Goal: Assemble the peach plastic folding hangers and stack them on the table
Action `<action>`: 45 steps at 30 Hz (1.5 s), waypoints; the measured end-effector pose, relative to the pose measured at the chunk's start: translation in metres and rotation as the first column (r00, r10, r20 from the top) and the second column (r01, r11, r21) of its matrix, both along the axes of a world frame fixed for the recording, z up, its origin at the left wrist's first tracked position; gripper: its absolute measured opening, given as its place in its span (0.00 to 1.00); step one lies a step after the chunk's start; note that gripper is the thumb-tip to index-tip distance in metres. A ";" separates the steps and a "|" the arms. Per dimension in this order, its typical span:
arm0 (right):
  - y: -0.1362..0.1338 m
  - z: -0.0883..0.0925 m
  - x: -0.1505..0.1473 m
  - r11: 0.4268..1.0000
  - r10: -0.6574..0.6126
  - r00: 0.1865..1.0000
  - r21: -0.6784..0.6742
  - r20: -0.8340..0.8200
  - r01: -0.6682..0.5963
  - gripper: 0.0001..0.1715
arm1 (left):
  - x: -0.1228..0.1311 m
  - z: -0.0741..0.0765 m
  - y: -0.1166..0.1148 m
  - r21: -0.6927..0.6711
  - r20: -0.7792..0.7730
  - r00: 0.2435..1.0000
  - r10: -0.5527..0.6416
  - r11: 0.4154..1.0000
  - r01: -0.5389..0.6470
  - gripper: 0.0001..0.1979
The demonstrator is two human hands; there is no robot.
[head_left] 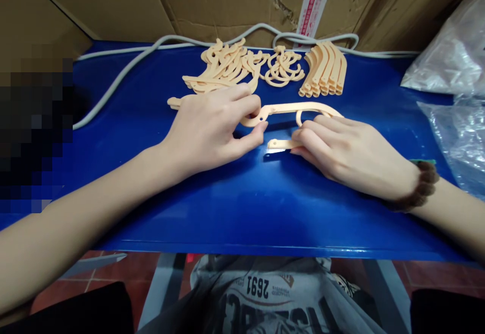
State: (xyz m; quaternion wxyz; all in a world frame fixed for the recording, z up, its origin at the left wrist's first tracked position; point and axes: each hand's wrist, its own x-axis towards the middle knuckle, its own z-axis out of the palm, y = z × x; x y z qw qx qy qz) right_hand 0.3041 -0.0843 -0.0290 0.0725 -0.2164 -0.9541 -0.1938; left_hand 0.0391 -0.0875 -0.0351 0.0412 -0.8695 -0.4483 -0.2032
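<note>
"Over the blue table, is that curved piece heavy?"

"Light and stiff, I'd guess; hold its holed end, where the left hand pinches. The right hand grips a strip."

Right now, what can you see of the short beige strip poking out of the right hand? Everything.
The beige strip looks like smooth plastic: narrow, straight where it shows, with a small round hole or dimple near its free end. That end points toward the left hand; the right hand grips and hides the rest. It lies roughly level, nearer the wearer than the longer beige piece. Whether it touches the blue table isn't clear.
</note>
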 end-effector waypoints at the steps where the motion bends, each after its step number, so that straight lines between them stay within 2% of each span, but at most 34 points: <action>1: -0.002 0.001 -0.001 0.999 0.002 1.000 0.047 0.021 -0.003 0.21 | 0.000 0.000 0.000 0.002 0.001 1.000 0.001 1.000 -0.001 0.12; 4: -0.005 0.003 0.000 0.985 0.039 0.998 0.164 0.043 -0.045 0.18 | 0.000 0.002 0.000 -0.007 -0.007 1.000 0.013 1.000 -0.013 0.12; 7: -0.006 0.002 0.002 0.986 0.058 0.998 0.155 0.029 -0.062 0.16 | 0.001 0.003 -0.001 -0.022 -0.003 1.000 0.016 1.000 -0.016 0.12; 11: -0.002 -0.001 0.005 1.000 0.007 0.999 -0.020 -0.035 -0.008 0.20 | 0.002 0.003 -0.002 -0.022 0.029 0.999 0.014 1.000 -0.014 0.11; 15: 0.003 -0.004 0.007 0.981 -0.029 0.990 -0.193 -0.137 0.002 0.20 | 0.003 0.003 -0.003 -0.044 -0.008 1.000 0.004 0.999 -0.005 0.14; 20: 0.008 -0.006 0.008 0.938 0.002 0.971 -0.336 -0.239 -0.085 0.16 | 0.004 0.002 -0.002 -0.110 -0.025 0.998 -0.053 0.993 0.050 0.15; 25: 0.007 -0.006 0.008 0.954 -0.012 0.979 -0.296 -0.203 -0.050 0.18 | 0.005 0.002 -0.002 -0.153 -0.046 0.997 -0.064 0.987 0.056 0.16; 28: 0.006 -0.005 0.008 0.974 -0.012 0.978 -0.224 -0.206 -0.035 0.19 | 0.006 -0.003 -0.002 -0.110 -0.032 0.996 -0.081 0.991 0.077 0.16; 33: 0.003 -0.005 0.009 0.970 -0.070 0.983 -0.240 -0.172 0.028 0.20 | 0.005 -0.011 -0.002 -0.044 0.002 0.994 -0.105 0.993 0.105 0.15; 41: 0.001 -0.008 0.007 0.989 -0.084 0.974 -0.137 -0.209 0.056 0.18 | 0.005 -0.010 -0.002 -0.050 -0.017 0.993 -0.116 0.992 0.115 0.14; 45: 0.000 -0.007 0.007 0.989 -0.078 0.977 -0.137 -0.200 0.051 0.21 | 0.004 -0.010 -0.001 -0.057 -0.030 0.992 -0.122 0.991 0.120 0.14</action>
